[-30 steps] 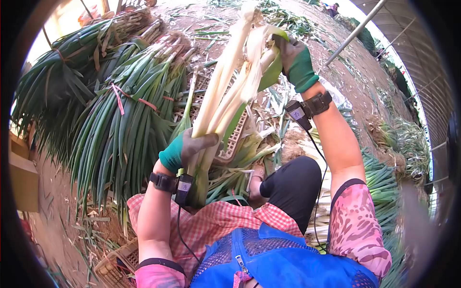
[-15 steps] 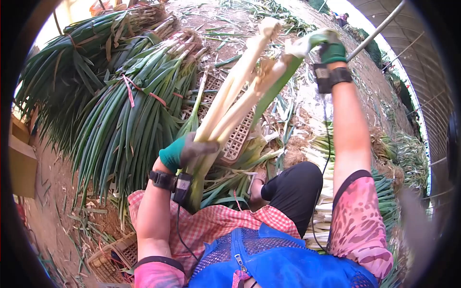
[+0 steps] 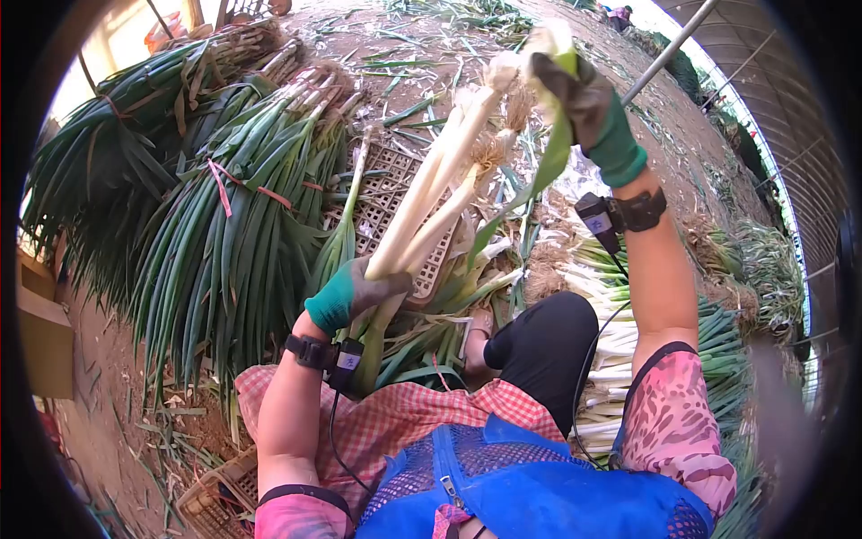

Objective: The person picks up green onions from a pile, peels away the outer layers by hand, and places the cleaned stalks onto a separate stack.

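My left hand [image 3: 373, 292], in a green and grey glove, is wrapped round the lower part of several thick green onions [image 3: 440, 184]. Their white stalks slant up and right, with the roots at the top. By those root ends, my right hand [image 3: 579, 99], gloved the same way, is closed on a peeled leaf [image 3: 554, 148], pale at its top and green where it hangs down. Behind the stalks lies a plastic crate [image 3: 386, 180] with a lattice surface.
Tied bundles of green onions [image 3: 233, 198] are piled at the left. More onions with white stalks [image 3: 606, 359] lie in a row beside my right knee. A basket [image 3: 220, 494] stands at the lower left, below a cardboard box [image 3: 45, 346]. A metal pole [image 3: 669, 54] crosses the upper right.
My right hand has moved left and slightly down, nearer the root ends, with the leaf in it. The view has shifted slightly. My left hand still holds the stalks.
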The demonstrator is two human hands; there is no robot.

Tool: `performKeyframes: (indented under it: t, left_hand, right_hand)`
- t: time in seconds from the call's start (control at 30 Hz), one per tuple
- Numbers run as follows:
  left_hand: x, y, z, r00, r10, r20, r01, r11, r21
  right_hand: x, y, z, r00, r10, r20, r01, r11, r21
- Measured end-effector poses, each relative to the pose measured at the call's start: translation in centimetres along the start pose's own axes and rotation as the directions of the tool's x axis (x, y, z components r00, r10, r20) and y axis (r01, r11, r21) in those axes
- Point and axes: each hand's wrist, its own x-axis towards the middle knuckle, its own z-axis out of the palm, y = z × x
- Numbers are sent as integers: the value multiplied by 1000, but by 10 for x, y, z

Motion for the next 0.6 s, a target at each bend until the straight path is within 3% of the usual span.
performKeyframes:
  t: [0.03,0.07,0.13,0.17,0.23,0.27,0.3,0.33,0.4,0.43,0.47,0.5,0.53,0.57,0.6]
  left_hand:
    - [1,-1,2,1000,-10,8,10,1000,13]
    - [2,-2,3,1000,-21,13,20,999,25]
    - [2,0,3,999,-25,29,24,999,25]
    - [2,1,2,999,-28,36,27,999,24]
    - [-3,8,-4,999,-7,38,8,1000,-28]
    - [-5,9,-9,999,1,39,1,999,-50]
    - [-7,3,-13,1000,-10,30,11,1000,-23]
    - [-10,-5,-18,1000,-15,23,16,999,-33]
    - [-14,-13,-28,1000,-13,5,13,999,-36]
    - [-20,-6,-28,999,-32,-4,31,996,-84]
    - [-19,-8,-31,1000,-11,5,12,994,-111]
    - [-16,-13,-35,1000,7,15,-5,990,-140]
    - [-14,-19,-38,999,23,25,-19,985,-170]
    - [-12,-21,-40,999,3,43,5,983,-184]
    - [-11,-24,-40,999,10,54,1,980,-200]
  right_hand:
    - [5,-11,16,995,82,57,-83,996,22]
    - [9,-10,27,991,71,111,-45,973,-226]
    - [11,-16,53,988,153,-16,-140,850,-508]
    - [15,-7,54,983,173,-63,-181,850,-496]
    - [32,67,24,963,-145,-229,39,910,-413]
    - [38,75,-3,947,-24,-320,-19,991,-130]
    - [44,82,-29,909,97,-405,-30,985,169]
    - [47,66,-59,845,465,-266,-185,719,670]
    - [27,53,-91,864,457,-212,-146,630,763]
    - [27,20,-75,798,504,-329,-255,778,574]
    - [19,20,-55,773,491,-401,-227,805,548]
    - [6,39,-69,876,480,-39,-363,712,601]
    - [-6,57,-85,857,397,328,-514,621,591]
    - [-28,39,-49,934,334,-125,-329,943,60]
    - [-41,46,-31,982,-163,93,186,776,-603]
